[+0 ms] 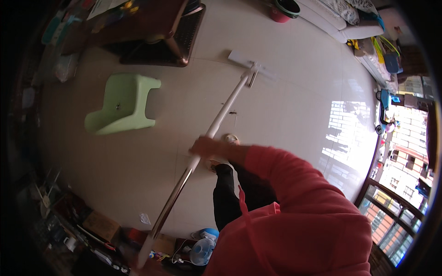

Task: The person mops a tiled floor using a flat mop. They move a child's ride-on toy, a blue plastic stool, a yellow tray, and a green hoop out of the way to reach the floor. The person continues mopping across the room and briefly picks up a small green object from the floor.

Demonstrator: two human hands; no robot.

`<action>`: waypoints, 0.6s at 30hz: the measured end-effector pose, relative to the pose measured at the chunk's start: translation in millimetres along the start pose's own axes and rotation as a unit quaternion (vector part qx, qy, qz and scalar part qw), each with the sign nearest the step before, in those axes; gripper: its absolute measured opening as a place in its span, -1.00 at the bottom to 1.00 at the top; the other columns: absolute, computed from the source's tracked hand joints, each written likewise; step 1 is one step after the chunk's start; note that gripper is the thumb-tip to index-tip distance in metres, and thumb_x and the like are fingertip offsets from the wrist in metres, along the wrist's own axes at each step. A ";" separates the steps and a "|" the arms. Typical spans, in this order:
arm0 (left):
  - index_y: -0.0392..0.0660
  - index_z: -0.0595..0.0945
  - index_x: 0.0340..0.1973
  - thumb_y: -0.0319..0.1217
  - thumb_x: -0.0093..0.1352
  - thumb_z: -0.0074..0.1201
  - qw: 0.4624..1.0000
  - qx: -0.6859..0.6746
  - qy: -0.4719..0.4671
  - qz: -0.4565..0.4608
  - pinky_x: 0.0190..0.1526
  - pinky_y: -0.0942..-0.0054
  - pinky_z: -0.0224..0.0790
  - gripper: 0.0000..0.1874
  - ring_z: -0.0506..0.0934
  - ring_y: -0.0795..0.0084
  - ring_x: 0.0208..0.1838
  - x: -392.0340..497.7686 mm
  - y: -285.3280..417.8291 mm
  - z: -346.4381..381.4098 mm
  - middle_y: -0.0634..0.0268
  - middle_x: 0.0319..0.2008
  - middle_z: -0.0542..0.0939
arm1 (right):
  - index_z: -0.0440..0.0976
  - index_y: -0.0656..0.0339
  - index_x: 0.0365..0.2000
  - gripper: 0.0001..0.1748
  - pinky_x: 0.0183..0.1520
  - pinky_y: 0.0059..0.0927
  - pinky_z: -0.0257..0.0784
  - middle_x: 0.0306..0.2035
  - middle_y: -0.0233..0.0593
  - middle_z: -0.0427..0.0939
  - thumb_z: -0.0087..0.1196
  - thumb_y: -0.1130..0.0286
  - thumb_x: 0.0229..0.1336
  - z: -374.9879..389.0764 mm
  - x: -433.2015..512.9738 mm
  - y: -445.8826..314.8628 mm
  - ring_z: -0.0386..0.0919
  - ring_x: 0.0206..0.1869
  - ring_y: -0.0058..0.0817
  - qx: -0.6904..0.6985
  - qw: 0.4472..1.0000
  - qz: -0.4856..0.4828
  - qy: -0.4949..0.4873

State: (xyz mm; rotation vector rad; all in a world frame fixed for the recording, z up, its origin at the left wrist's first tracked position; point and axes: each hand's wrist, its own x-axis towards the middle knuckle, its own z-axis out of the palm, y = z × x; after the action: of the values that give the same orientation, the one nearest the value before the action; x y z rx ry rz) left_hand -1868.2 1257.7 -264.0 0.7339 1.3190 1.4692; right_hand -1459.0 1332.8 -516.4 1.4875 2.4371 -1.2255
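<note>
A flat mop stretches diagonally across the view, its white and metallic pole (226, 103) leading to a pale flat head (252, 64) on the tiled floor. My right hand (209, 146), in a pink sleeve, wraps around the middle of this pole. At the bottom left edge my left hand (150, 267) is on the pole's upper end, dim and partly cut off. Small dark debris (233, 112) lies on the floor between the mop head and my feet. The mop head is slightly blurred.
A green plastic chair (121, 103) lies tipped over at left, near a dark table (148, 20). A bucket (281, 13) stands by the pale sofa (324, 17). Boxes and a clear water jug (202, 252) line the lower edge. A blue toy scooter (385, 103) stands near the window.
</note>
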 end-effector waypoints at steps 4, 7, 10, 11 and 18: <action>-0.16 0.48 -0.30 -0.28 0.39 -0.08 0.982 -0.071 -0.099 -0.147 0.07 0.42 0.25 -0.80 0.44 0.44 -0.11 -1.6 -83.2 114.7 0.31 -0.27 0.50 | 0.48 0.06 -0.29 -0.66 -0.10 -0.15 0.39 -0.36 -0.24 0.55 0.17 0.46 -0.23 -33.1 -43.6 171.8 0.53 -0.18 -0.23 -0.097 0.988 0.120 0.029; -0.15 0.46 -0.28 -0.23 0.43 -0.12 0.963 -0.122 -0.112 -0.212 0.17 0.43 0.18 -0.76 0.43 0.51 -0.09 -19.9 -136.9 214.2 0.34 -0.23 0.47 | 0.47 -0.01 -0.18 -0.57 -0.02 -0.23 0.40 -0.23 -0.33 0.54 0.24 0.37 -0.20 -60.6 -88.2 244.7 0.51 -0.10 -0.30 -0.134 0.951 0.269 0.068; -0.08 0.46 -0.28 -0.19 0.40 -0.09 0.952 -0.126 -0.134 -0.245 0.17 0.41 0.13 -0.78 0.38 0.50 0.01 -25.7 -160.9 262.1 0.35 -0.17 0.48 | 0.46 0.03 -0.18 -0.55 0.14 -0.32 0.27 -0.18 -0.34 0.52 0.26 0.37 -0.21 -59.6 -110.9 262.7 0.43 0.01 -0.36 -0.124 0.916 0.348 0.155; -0.09 0.46 -0.27 -0.19 0.41 -0.09 0.953 -0.120 -0.138 -0.243 0.18 0.41 0.12 -0.77 0.38 0.49 0.01 -20.6 -161.4 253.8 0.34 -0.16 0.48 | 0.46 0.04 -0.19 -0.57 0.17 -0.33 0.24 -0.17 -0.35 0.52 0.25 0.37 -0.20 -56.0 -110.0 258.0 0.42 0.02 -0.36 -0.116 0.911 0.355 0.176; -0.17 0.40 -0.22 -0.39 0.39 -0.11 0.987 0.097 -0.121 -0.045 0.02 0.42 0.19 -0.87 0.40 0.39 -0.20 125.2 -13.6 74.8 0.26 -0.35 0.43 | 0.49 0.06 -0.23 -0.69 0.07 -0.18 0.25 -0.26 -0.23 0.55 0.11 0.30 -0.09 -17.6 3.6 44.7 0.46 -0.07 -0.27 0.028 0.945 0.266 0.191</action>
State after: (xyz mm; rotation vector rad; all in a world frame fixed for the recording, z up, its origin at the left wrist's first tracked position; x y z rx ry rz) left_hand -1837.7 1399.9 -281.7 0.9356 1.2997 1.1513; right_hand -1420.6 1356.9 -532.7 2.3771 1.9559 -0.9624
